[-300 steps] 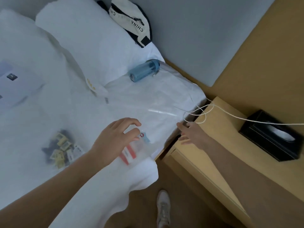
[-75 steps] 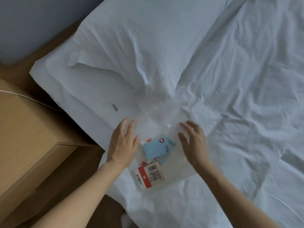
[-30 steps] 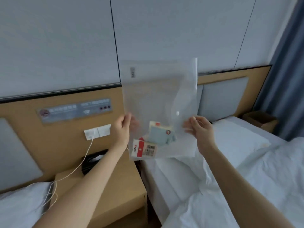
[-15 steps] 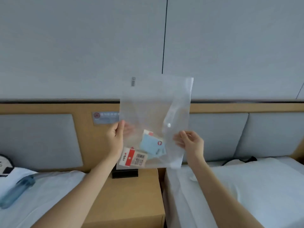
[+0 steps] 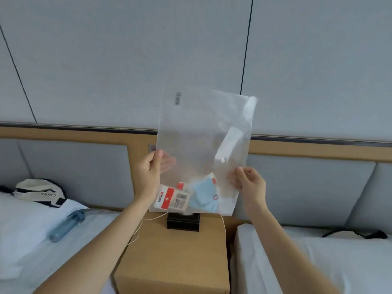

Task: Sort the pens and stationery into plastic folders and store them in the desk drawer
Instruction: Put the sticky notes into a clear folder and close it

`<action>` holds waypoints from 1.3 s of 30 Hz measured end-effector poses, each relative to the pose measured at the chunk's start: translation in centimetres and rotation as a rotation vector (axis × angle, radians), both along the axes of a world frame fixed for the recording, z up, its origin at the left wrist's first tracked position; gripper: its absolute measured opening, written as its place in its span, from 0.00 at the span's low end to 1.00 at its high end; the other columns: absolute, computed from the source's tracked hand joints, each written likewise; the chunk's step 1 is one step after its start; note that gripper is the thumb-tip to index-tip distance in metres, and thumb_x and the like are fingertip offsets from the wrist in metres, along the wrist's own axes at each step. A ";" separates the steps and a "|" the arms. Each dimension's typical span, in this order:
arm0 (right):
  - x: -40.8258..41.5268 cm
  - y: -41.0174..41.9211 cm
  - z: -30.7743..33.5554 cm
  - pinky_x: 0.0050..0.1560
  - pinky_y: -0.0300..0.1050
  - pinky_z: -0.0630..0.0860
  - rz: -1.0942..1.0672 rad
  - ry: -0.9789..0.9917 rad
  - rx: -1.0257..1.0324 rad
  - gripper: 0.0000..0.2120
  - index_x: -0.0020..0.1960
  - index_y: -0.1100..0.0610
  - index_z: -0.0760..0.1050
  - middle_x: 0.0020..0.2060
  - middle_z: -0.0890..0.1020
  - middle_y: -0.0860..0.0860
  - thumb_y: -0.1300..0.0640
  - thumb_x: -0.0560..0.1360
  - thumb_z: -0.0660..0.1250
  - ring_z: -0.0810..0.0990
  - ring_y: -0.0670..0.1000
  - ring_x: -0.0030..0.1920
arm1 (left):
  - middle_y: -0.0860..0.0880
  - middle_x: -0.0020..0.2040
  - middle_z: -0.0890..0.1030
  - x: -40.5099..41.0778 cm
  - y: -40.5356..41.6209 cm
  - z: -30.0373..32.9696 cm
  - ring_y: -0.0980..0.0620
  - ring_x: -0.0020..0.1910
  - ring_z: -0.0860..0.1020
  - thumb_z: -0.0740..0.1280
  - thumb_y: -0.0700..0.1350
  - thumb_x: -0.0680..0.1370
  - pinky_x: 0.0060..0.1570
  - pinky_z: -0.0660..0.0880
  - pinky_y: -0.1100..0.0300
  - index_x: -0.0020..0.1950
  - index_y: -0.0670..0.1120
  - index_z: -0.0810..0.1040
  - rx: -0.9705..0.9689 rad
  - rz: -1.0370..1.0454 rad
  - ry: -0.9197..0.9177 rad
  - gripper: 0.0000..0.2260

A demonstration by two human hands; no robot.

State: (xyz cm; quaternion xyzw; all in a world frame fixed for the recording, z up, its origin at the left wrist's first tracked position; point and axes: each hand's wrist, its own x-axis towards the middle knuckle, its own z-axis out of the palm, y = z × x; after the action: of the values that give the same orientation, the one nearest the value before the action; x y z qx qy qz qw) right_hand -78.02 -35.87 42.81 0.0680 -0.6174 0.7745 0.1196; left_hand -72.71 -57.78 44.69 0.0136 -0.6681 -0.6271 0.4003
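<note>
Left hand (image 5: 149,174): pinches the folder's left edge, thumb in front, fingers showing through the plastic behind.
Right hand (image 5: 252,183): pinches the right edge near the snap, fingers curled round it.
Folder (image 5: 203,132): clear plastic, held upright in the air above the nightstand, touching nothing but the two hands; probably lifted so the contents slide down and settle.
Flap (image 5: 239,132): folded across the front towards the white snap; whether it is fastened I cannot tell.
Red pack (image 5: 172,200): lies at the folder's bottom left corner, tilted.
Blue packs (image 5: 204,196): just right of the red pack, overlapping, also at the bottom.
Nightstand (image 5: 176,257): directly below the folder; its drawer front is barely in view, so open or closed is unclear.
Black box (image 5: 183,223): at the nightstand's back, with a white cord (image 5: 137,234) trailing off the nightstand's left side.
Bottle (image 5: 66,225): on the bed left of the nightstand, lying flat.
Step, as I judge it: folder filled, drawer next.
</note>
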 end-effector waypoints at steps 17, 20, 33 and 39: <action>-0.9 -2.8 3.1 0.39 0.39 0.78 0.090 0.199 0.007 0.05 0.44 0.59 0.76 0.34 0.82 0.51 0.60 0.78 0.64 0.81 0.46 0.35 | 0.50 0.37 0.84 3.4 -1.3 2.9 0.51 0.40 0.84 0.55 0.44 0.83 0.42 0.79 0.63 0.45 0.42 0.77 0.090 0.178 0.160 0.13; -0.9 -4.1 2.3 0.37 0.42 0.76 0.155 0.189 0.163 0.08 0.39 0.55 0.75 0.33 0.81 0.49 0.59 0.78 0.64 0.79 0.45 0.33 | 0.48 0.38 0.83 3.5 -2.2 1.3 0.54 0.38 0.83 0.56 0.43 0.83 0.40 0.79 0.64 0.45 0.39 0.75 0.091 0.223 0.077 0.13; 0.7 -10.2 2.0 0.53 0.59 0.78 0.301 0.091 0.010 0.08 0.40 0.53 0.77 0.37 0.82 0.54 0.58 0.77 0.66 0.81 0.60 0.43 | 0.50 0.37 0.85 9.6 -6.0 0.0 0.50 0.40 0.84 0.53 0.50 0.82 0.40 0.80 0.61 0.51 0.45 0.75 0.169 0.220 0.033 0.14; 2.5 -14.4 1.7 0.56 0.63 0.76 0.342 0.042 -0.034 0.06 0.41 0.52 0.77 0.40 0.82 0.55 0.57 0.77 0.66 0.80 0.63 0.49 | 0.51 0.45 0.83 13.7 -11.4 -4.8 0.53 0.47 0.81 0.62 0.46 0.79 0.44 0.79 0.63 0.56 0.45 0.77 0.071 0.137 -0.298 0.09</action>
State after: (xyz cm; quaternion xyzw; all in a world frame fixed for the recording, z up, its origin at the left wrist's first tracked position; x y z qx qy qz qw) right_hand -75.50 -50.23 44.53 0.1860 -0.5810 0.7924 0.0002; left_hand -59.00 -69.13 39.88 0.1660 -0.6951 -0.6124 0.3381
